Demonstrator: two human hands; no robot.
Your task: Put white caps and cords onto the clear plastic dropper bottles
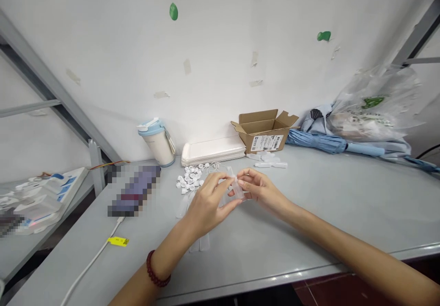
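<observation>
Over the middle of the grey table, a small translucent plastic bottle (238, 189) with a narrow tip is held between both hands. My left hand (208, 203) closes its fingers and thumb around the bottle from the left. From the right, the fingertips of my right hand (259, 188) pinch near its upper end; whether a cap is between them I cannot make out. Just left of the hands lies a loose heap of small white caps (190, 177). More translucent bottles (205, 243) lie flat under and beside my left hand, partly hidden by it.
Behind the hands are a stack of white trays (213, 149) and an open cardboard box (264, 134), with several translucent bottles (271, 164) before it. A tumbler (158, 143) and a phone (137, 191) on a cable (92, 262) are at left. A blue umbrella (319, 141) and plastic bag (374, 109) lie right.
</observation>
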